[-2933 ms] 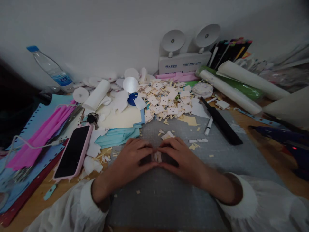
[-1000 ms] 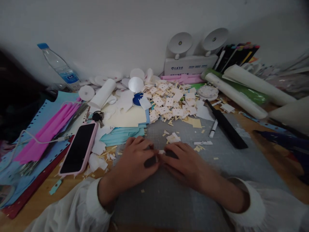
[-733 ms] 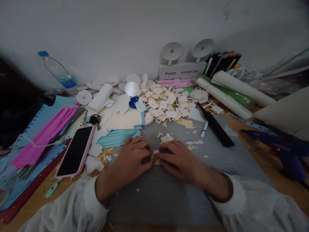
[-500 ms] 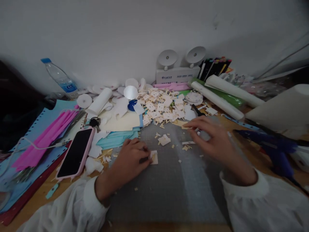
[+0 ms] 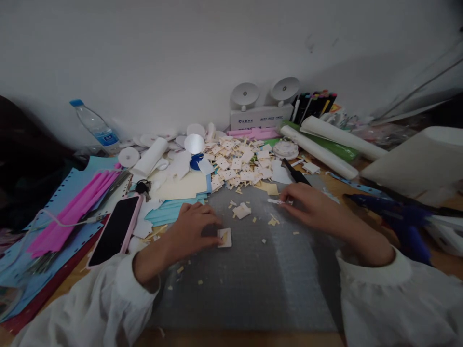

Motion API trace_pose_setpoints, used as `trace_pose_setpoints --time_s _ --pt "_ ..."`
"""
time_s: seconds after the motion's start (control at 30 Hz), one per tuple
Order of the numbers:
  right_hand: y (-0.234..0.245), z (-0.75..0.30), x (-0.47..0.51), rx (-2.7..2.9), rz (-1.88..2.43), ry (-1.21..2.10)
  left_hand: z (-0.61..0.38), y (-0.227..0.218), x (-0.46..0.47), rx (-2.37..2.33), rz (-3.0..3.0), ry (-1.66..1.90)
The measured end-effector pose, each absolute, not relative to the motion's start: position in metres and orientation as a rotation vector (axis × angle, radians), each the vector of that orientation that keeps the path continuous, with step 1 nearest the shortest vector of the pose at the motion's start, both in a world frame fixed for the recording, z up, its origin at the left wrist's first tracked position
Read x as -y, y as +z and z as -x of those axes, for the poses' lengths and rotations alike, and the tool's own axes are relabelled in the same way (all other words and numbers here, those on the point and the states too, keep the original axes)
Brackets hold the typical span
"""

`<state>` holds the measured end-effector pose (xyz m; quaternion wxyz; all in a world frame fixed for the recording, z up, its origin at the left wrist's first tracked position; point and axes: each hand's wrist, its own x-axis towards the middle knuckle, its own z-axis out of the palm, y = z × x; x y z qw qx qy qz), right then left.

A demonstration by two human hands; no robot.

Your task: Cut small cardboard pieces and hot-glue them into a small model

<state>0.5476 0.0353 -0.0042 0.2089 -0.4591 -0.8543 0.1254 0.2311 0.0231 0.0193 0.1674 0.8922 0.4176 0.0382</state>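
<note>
My left hand [image 5: 193, 225] rests on the grey cutting mat [image 5: 249, 289]. Its thumb touches the left edge of a small white square piece [image 5: 224, 237] with a yellowish patch on top, while the other fingers are spread apart from the thumb. Farther right, my right hand [image 5: 311, 205] has thumb and index finger around a thin white strip-like item [image 5: 274, 201]; its far end is partly hidden by the fingers. Between the hands lie another pale piece [image 5: 241, 210] and yellowish scraps [image 5: 273, 220]. Behind them is a heap of small pale squares [image 5: 238, 164].
Blue-green sheets [image 5: 175, 209] and a phone [image 5: 116, 230] lie at left, with pink strips [image 5: 72, 212] beyond. A black-handled tool [image 5: 294, 172] is behind my right hand. White rolls [image 5: 320, 152] and a blue glue gun [image 5: 394, 214] lie at right. A bottle [image 5: 96, 126] stands back left.
My right hand has come down to the thin white item on the mat. My left fingers have spread away from the square piece, leaving the thumb at its edge. The camera view shifted slightly.
</note>
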Motion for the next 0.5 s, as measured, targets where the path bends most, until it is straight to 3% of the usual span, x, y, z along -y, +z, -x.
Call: trace_pose_setpoints --time_s 0.23,0.5 --pt "0.012 -0.527 -0.022 2.301 1.177 0.371 -0.229 0.021 -0.021 -1.196 -2.552 0.268" --pt "0.002 -0.514 -0.019 2.371 1.066 0.398 -0.235 0.017 -0.006 -1.104 -2.638 0.188"
